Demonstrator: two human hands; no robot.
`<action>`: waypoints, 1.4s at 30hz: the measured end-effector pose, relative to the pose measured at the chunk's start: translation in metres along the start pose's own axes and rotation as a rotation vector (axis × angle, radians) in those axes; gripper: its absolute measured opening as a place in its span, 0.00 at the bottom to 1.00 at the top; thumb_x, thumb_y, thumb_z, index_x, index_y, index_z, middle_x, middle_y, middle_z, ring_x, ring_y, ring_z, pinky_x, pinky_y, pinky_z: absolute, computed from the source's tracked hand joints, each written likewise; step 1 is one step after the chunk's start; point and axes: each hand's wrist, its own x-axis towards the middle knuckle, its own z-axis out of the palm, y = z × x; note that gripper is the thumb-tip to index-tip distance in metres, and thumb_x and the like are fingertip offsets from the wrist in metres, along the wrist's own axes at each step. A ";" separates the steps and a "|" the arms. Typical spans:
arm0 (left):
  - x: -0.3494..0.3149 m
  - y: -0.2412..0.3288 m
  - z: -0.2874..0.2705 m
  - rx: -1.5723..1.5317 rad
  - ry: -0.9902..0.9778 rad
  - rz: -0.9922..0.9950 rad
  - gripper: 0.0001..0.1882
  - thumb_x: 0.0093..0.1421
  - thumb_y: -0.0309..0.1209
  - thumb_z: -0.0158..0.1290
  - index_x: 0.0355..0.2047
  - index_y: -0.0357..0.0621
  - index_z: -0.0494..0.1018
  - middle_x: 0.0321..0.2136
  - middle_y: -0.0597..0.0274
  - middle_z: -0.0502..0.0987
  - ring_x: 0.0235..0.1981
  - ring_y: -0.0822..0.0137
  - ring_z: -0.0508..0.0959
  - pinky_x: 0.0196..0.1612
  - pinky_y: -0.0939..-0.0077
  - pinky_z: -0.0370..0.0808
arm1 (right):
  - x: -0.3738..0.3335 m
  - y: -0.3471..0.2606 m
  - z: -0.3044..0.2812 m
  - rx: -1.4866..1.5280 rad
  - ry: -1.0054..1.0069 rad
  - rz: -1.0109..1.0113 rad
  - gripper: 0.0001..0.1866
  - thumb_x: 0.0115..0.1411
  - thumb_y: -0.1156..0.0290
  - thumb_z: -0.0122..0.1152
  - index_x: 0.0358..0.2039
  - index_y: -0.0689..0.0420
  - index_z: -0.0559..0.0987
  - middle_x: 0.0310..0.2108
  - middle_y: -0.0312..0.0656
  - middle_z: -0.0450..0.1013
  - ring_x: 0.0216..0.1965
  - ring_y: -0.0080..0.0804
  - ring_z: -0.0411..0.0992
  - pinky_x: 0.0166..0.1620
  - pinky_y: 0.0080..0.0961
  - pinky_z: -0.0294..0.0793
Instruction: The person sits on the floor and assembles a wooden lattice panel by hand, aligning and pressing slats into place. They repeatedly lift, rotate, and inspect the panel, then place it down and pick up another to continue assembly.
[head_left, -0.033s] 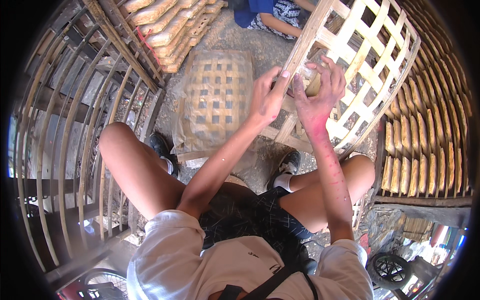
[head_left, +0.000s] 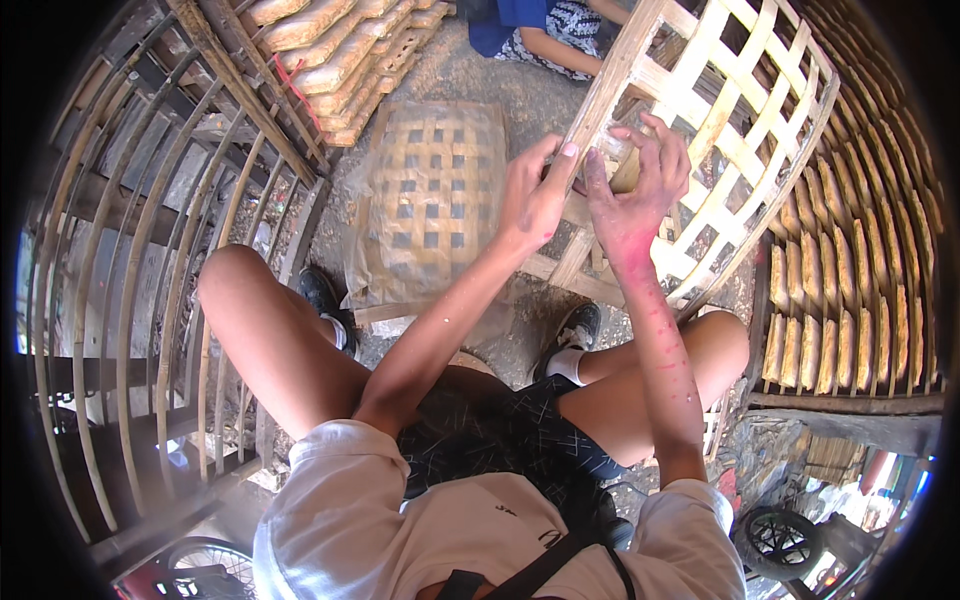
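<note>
A woven bamboo tray (head_left: 735, 130) with a wooden frame is tilted up at the front right. My left hand (head_left: 535, 195) is closed on the near-left edge of its frame, the thumb lying along the wood. My right hand (head_left: 640, 185), dusty and stained pink at the wrist, is raised against the inside of the weave. Its fingers are bent and apart, with a gap between thumb and forefinger; nothing held shows there. A second bamboo tray (head_left: 432, 210), partly covered with a clear plastic sheet, lies on the ground left of my hands.
Stacked pale slabs (head_left: 335, 70) stand at the far left beside a slatted bamboo rack (head_left: 130, 270). Another rack on the right holds rows of upright tan slabs (head_left: 825, 350). A person in blue (head_left: 545, 35) is at the far side. A black wheel (head_left: 780, 540) is at the lower right.
</note>
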 end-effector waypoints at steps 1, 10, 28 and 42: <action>-0.001 0.001 0.000 0.029 0.003 0.009 0.17 0.76 0.37 0.50 0.40 0.33 0.77 0.25 0.59 0.75 0.26 0.75 0.71 0.30 0.70 0.70 | -0.001 -0.002 0.001 0.005 0.022 -0.001 0.20 0.56 0.63 0.76 0.50 0.47 0.83 0.62 0.39 0.71 0.68 0.47 0.61 0.70 0.50 0.53; 0.004 -0.002 0.000 0.037 0.008 0.004 0.17 0.76 0.38 0.50 0.38 0.34 0.75 0.24 0.61 0.70 0.28 0.74 0.68 0.32 0.69 0.67 | 0.011 -0.001 0.010 -0.045 0.104 -0.132 0.09 0.62 0.68 0.72 0.43 0.50 0.85 0.52 0.33 0.79 0.56 0.39 0.70 0.63 0.44 0.61; 0.005 -0.005 0.003 -0.074 0.011 0.002 0.18 0.77 0.39 0.49 0.37 0.35 0.77 0.23 0.62 0.76 0.24 0.73 0.78 0.29 0.72 0.72 | 0.027 0.025 -0.019 -0.026 0.097 -0.025 0.08 0.65 0.63 0.69 0.36 0.52 0.80 0.39 0.39 0.78 0.47 0.41 0.72 0.60 0.43 0.59; 0.004 0.001 0.000 0.034 -0.004 -0.020 0.17 0.77 0.38 0.48 0.38 0.35 0.76 0.22 0.62 0.74 0.25 0.74 0.73 0.30 0.70 0.68 | 0.028 0.009 -0.007 -0.133 -0.009 -0.141 0.15 0.59 0.59 0.75 0.43 0.50 0.85 0.52 0.31 0.79 0.61 0.40 0.66 0.65 0.44 0.51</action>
